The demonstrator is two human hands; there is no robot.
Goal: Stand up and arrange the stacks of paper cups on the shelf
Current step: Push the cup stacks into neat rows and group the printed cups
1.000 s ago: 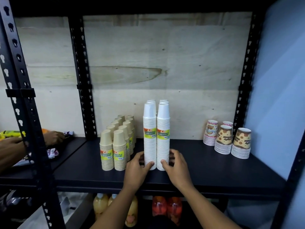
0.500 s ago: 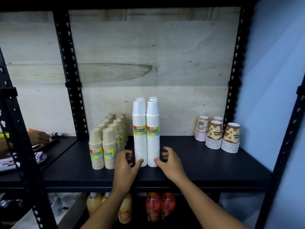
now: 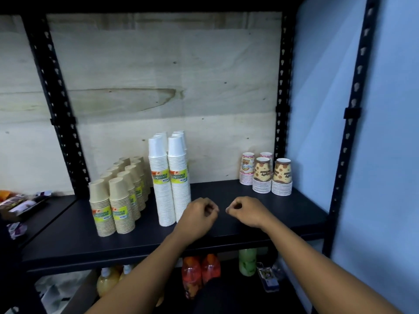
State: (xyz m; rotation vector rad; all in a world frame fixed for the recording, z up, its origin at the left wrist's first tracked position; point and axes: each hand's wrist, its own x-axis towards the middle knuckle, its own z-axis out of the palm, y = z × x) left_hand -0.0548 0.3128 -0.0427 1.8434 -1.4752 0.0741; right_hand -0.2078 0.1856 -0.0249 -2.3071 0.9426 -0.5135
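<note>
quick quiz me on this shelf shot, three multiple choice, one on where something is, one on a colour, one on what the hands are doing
1. Where do the patterned cup stacks stand on the shelf?
A. at its left end
B. at its right end
C. in the middle

2. What colour are the tallest stacks?
A. white
B. tan
C. red

3. What are the left hand and the right hand doing?
A. both grip a stack
B. both are curled and hold nothing
C. one holds a bottle

Answers:
1 B: they sit far to the right of all the other stacks.
2 A: the white cup stacks rise well above the tan cup stacks.
3 B: the fingers of each hand are curled in, with nothing between them.
</note>
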